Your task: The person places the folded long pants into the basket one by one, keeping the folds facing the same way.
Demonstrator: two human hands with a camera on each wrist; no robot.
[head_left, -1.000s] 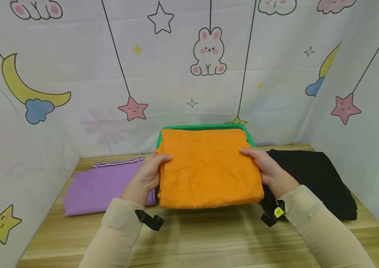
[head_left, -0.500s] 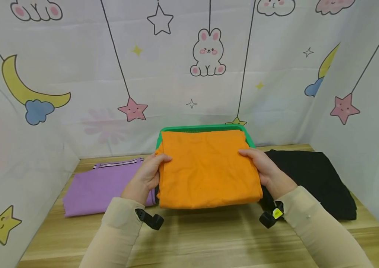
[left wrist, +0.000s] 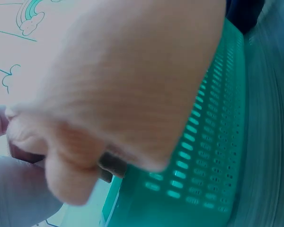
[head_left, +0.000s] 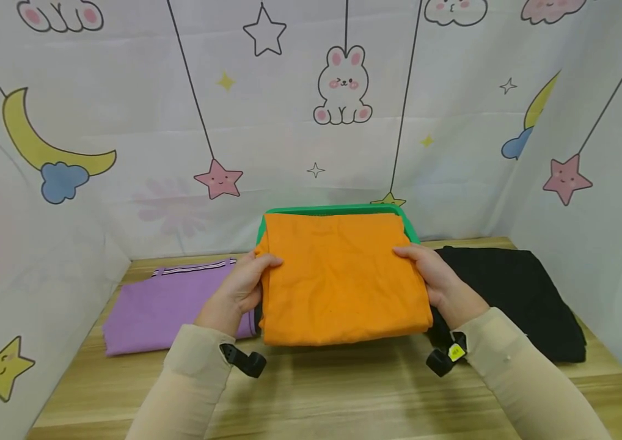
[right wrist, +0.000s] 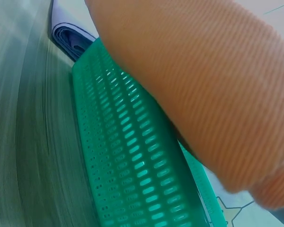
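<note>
A folded orange garment point(head_left: 344, 278) is held up level in front of me, over the green basket point(head_left: 333, 209). My left hand point(head_left: 239, 287) grips its left edge, thumb on top and the other fingers underneath. On the opposite edge my right hand point(head_left: 445, 284) grips it the same way. In the left wrist view the blurred garment point(left wrist: 132, 80) hides part of the basket's slotted side point(left wrist: 194, 156). The right wrist view has the cloth point(right wrist: 213, 80) hanging past the basket wall point(right wrist: 128, 137). Most of the basket's inside is hidden beneath the cloth.
A folded purple garment point(head_left: 168, 311) with a striped band lies left of the basket on the wooden table point(head_left: 333, 397). To the right lies a folded black garment point(head_left: 514, 299). A white printed curtain point(head_left: 278, 140) surrounds the back and sides.
</note>
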